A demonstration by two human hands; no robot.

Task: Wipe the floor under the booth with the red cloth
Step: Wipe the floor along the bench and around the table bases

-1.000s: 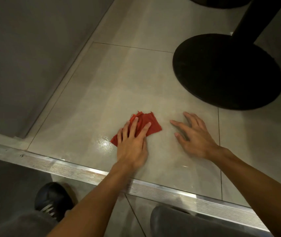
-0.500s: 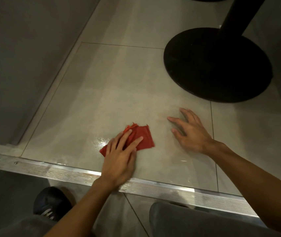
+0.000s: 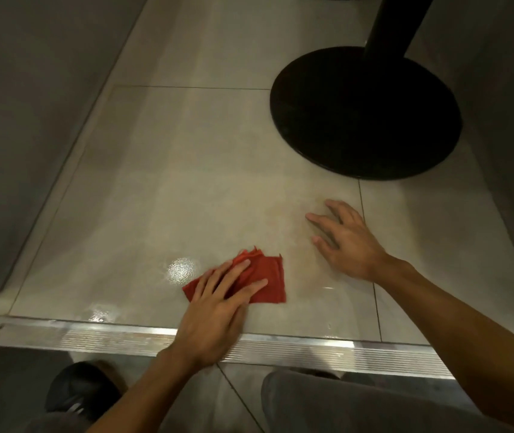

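**Flat palm on cloth, other hand as prop**

- Cloth (image 3: 269, 281): red, folded into a small pad, lying on the floor (image 3: 187, 182) near the metal strip (image 3: 358, 353) at the booth's front edge. The fold probably gives a thicker pad, which takes pressure better than a loose sheet.
- Left hand (image 3: 215, 312): no real grip. The fingers (image 3: 243, 266) lie straight across the near half of the cloth, with the palm behind it on the tile. It presses rather than pinches, so the whole pad meets the floor. The far corners stick out past the fingertips.
- Right hand (image 3: 351, 242): empty, fingers spread and laid on bare tile, apart from the cloth. I judge it a brace that carries body weight while the person leans in low.
- Wet sheen (image 3: 182, 268) just left of the cloth, and more beside the strip. This suggests the near tile is already wiped.
- Table base (image 3: 365, 120): black disc with post, well beyond both hands. The tile around it looks dull, likely not yet reached.
- A shoe (image 3: 80, 392) and a knee (image 3: 343, 401) sit outside the strip, so the person crouches outside the booth and reaches in.
- Risk: damp tile under the bracing palm could be slippery.
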